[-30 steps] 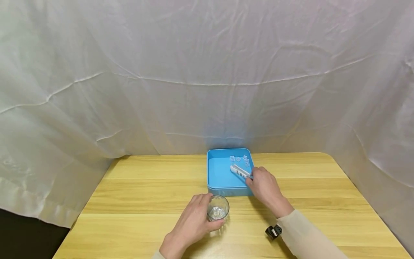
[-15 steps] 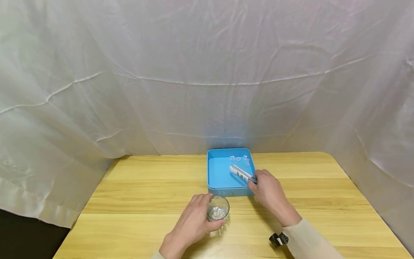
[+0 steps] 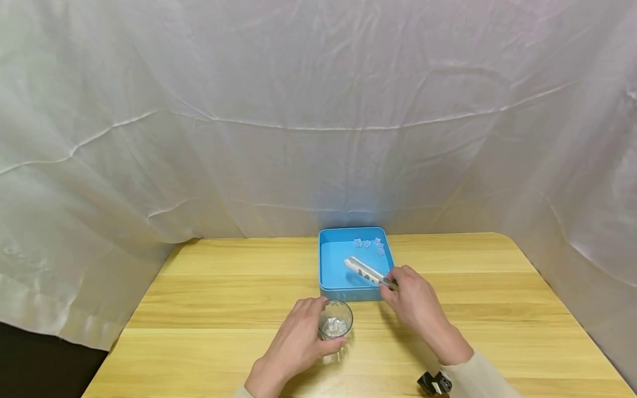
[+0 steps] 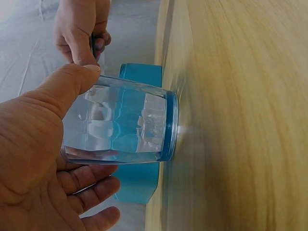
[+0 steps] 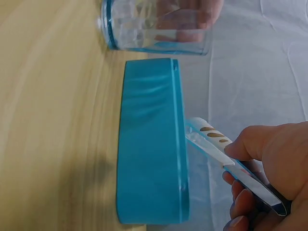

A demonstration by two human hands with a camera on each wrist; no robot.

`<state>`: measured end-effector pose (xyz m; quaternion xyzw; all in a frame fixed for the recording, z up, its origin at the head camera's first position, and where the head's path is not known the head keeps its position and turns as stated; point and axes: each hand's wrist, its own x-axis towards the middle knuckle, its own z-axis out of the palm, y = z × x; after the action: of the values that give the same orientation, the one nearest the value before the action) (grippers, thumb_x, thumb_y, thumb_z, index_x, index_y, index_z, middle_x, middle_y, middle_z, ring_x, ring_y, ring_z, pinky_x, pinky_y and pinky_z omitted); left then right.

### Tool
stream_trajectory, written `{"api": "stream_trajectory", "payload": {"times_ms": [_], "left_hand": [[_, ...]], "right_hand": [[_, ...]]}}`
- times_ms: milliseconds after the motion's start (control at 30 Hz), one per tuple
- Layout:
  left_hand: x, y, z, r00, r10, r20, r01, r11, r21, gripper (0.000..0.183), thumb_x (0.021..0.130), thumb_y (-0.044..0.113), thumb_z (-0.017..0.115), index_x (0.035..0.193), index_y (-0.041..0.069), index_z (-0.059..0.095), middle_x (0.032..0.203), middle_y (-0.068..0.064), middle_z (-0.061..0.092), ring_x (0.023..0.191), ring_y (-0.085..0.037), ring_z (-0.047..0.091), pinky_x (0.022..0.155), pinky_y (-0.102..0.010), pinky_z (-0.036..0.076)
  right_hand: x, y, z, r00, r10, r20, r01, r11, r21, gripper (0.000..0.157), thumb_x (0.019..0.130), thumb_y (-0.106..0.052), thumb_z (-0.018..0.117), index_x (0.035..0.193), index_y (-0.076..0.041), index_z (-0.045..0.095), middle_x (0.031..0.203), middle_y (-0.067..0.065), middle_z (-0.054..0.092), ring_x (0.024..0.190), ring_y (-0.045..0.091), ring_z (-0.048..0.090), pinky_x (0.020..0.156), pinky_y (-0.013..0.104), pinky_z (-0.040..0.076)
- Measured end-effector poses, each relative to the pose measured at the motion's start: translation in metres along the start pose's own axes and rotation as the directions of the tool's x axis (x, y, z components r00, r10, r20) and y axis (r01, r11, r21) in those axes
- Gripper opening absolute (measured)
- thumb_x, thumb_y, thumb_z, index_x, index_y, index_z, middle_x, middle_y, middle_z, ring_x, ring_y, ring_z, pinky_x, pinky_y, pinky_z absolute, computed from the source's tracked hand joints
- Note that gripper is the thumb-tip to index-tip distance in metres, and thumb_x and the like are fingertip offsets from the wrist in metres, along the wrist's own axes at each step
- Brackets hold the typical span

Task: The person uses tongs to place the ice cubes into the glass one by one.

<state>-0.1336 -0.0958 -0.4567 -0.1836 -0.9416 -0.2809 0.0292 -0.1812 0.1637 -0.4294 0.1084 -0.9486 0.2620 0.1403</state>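
My left hand (image 3: pixel 291 345) grips a clear drinking glass (image 3: pixel 343 330) standing on the table, thumb on the near side and fingers on the far side. Several clear pieces lie at the bottom of the glass. In my right hand (image 3: pixel 417 301) is a pair of tongs (image 3: pixel 362 270), white with dark spots at the front, pinched between thumb and fingers. Its tips are above the blue box (image 3: pixel 355 295). In the right wrist view something clear seems to sit between the tongs' (image 5: pixel 211 137) arms, though I cannot tell for sure.
Several small clear pieces (image 3: pixel 367 244) lie at the far right inside the blue box, which stands just beyond the glass. Behind the wooden table (image 3: pixel 224 309) hangs a pale curtain (image 3: pixel 278 166). A black device (image 3: pixel 434 382) sits at my right wrist.
The tongs' tips have risen and shifted left and nearer over the box. My right hand has come slightly toward me. The left hand and glass have stayed in place.
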Motion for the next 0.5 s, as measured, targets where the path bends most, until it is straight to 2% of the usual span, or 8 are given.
{"api": "stream_trajectory", "payload": {"times_ms": [233, 500], "left_hand": [[-0.001, 0.000, -0.001, 1.000, 0.017, -0.012, -0.017, 1.000, 0.007, 0.078, 0.085, 0.051, 0.086, 0.143, 0.007, 0.058, 0.132, -0.006, 0.067, 0.126, -0.023, 0.058, 0.106, -0.044, 0.054], [-0.001, 0.000, -0.006, 1.000, 0.002, -0.004, -0.002, 1.000, 0.020, 0.081, 0.083, 0.050, 0.087, 0.144, 0.006, 0.058, 0.134, -0.007, 0.067, 0.128, -0.024, 0.059, 0.108, -0.046, 0.053]], "right_hand": [[-0.005, -0.005, -0.009, 0.999, -0.039, 0.025, 0.038, 0.999, 0.030, 0.008, 0.093, -0.013, 0.073, 0.090, -0.009, 0.067, 0.084, 0.000, 0.058, 0.069, 0.012, 0.047, 0.062, 0.029, 0.045], [-0.011, -0.007, -0.025, 0.998, -0.043, 0.050, 0.039, 0.997, 0.071, 0.007, 0.094, -0.015, 0.074, 0.090, -0.012, 0.068, 0.084, -0.003, 0.056, 0.069, 0.012, 0.046, 0.060, 0.025, 0.041]]}}
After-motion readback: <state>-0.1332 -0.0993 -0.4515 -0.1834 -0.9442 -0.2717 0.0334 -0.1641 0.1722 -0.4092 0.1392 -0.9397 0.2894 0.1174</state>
